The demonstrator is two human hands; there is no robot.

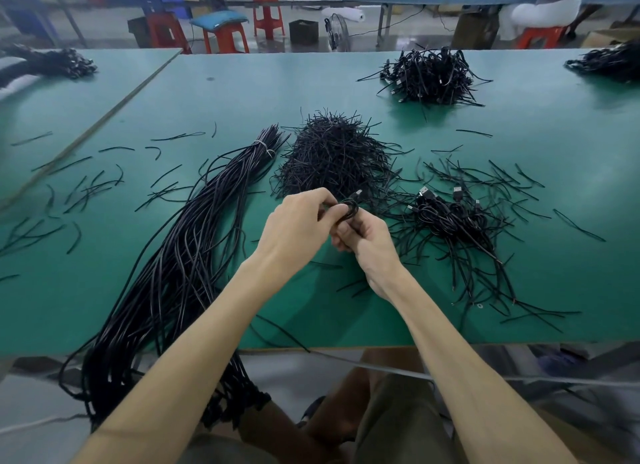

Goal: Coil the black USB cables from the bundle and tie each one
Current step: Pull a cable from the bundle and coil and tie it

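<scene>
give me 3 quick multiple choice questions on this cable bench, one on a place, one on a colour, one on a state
1. Where does the long cable bundle lie?
A. left of the hands, hanging over the near table edge
B. on a red stool
C. at the far right corner

2. What colour is the table top?
A. white
B. green
C. red

3. What are the left hand and right hand doing?
A. lying flat on the table
B. hanging below the table
C. both gripping a small coiled cable

Answers: 1 A, it runs from beside the tie pile past the left forearm and over the edge; 2 B, the surface is green throughout; 3 C, fingers of both hands curl round the coil.
</scene>
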